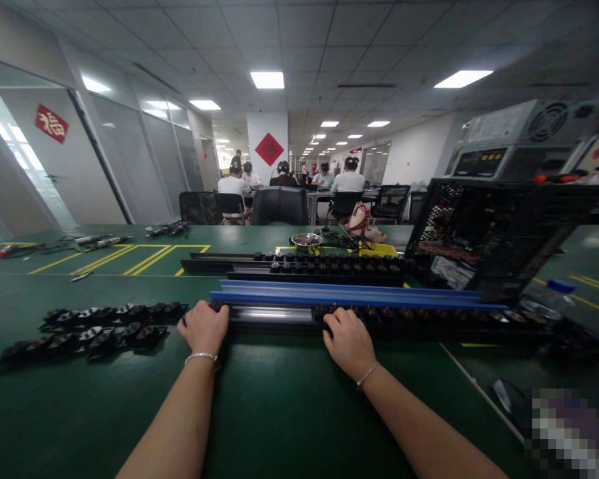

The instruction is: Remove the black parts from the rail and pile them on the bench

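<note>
A long black rail (272, 315) with a shiny silver channel lies across the green table in front of me. My left hand (204, 327) is closed around a small black socket module at the rail's left end, which my fingers mostly hide. Farther right, my right hand (350, 340) has its fingers curled on the first of the black socket modules (429, 317) lined up in the channel. Bare channel shows between the two hands. Directly behind runs a blue rail (349, 293). Two rows of loose socket modules (102, 336) lie on the table left of my left hand.
More black rails (319, 267) with modules lie behind the blue one. A metal bowl (306, 240) stands beyond them. To the right, an open computer case (479, 233) carries power supplies (509, 136). Tools (92, 241) lie at far left. People sit at tables beyond.
</note>
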A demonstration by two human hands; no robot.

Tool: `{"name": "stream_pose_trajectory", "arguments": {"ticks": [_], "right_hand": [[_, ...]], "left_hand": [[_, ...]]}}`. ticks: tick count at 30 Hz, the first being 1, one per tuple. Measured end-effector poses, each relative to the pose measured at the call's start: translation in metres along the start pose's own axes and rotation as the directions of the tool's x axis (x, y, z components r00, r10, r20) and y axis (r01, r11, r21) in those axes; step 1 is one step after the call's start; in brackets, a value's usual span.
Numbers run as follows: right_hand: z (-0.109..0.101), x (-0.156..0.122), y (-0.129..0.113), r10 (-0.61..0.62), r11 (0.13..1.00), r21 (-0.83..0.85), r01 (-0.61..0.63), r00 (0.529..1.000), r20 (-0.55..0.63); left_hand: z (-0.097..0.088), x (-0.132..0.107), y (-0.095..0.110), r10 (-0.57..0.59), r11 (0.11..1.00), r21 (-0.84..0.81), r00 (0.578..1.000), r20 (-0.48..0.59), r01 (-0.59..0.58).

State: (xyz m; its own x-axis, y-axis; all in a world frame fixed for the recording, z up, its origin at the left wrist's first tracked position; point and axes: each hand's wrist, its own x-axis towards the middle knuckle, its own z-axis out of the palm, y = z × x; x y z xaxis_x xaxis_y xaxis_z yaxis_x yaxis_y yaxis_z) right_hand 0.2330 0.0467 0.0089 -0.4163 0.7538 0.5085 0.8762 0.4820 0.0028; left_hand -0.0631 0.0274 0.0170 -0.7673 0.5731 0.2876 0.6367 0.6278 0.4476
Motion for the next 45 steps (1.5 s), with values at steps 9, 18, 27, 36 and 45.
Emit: {"name": "stream_pose_trajectory", "arguments": {"ticks": [9, 18, 27, 36, 45], "right_hand": [[-0.001, 0.000, 0.000, -0.002, 1.000, 0.007, 0.002, 1.000, -0.004], [0.000, 0.000, 0.000, -0.004, 1.000, 0.004, 0.004, 1.000, -0.007], [-0.001, 0.000, 0.000, -0.004, 1.000, -0.002, 0.004, 1.000, 0.001], [-0.001, 0.000, 0.001, 0.003, 1.000, 0.009, -0.003, 1.000, 0.006], [-0.001, 0.000, 0.000, -0.003, 1.000, 0.009, 0.003, 1.000, -0.003]], "left_hand": [[-0.003, 0.001, -0.001, -0.009, 1.000, 0.006, 1.000, -0.017, 0.009], [-0.003, 0.000, -0.002, -0.014, 1.000, -0.005, 0.999, -0.046, 0.014], [-0.003, 0.004, -0.006, -0.008, 1.000, 0.022, 0.998, -0.059, 0.009], [-0.004, 0.006, -0.008, -0.023, 1.000, -0.021, 0.998, -0.058, 0.022], [0.000, 0.011, -0.014, -0.014, 1.000, -0.013, 0.996, -0.083, 0.013]]}}
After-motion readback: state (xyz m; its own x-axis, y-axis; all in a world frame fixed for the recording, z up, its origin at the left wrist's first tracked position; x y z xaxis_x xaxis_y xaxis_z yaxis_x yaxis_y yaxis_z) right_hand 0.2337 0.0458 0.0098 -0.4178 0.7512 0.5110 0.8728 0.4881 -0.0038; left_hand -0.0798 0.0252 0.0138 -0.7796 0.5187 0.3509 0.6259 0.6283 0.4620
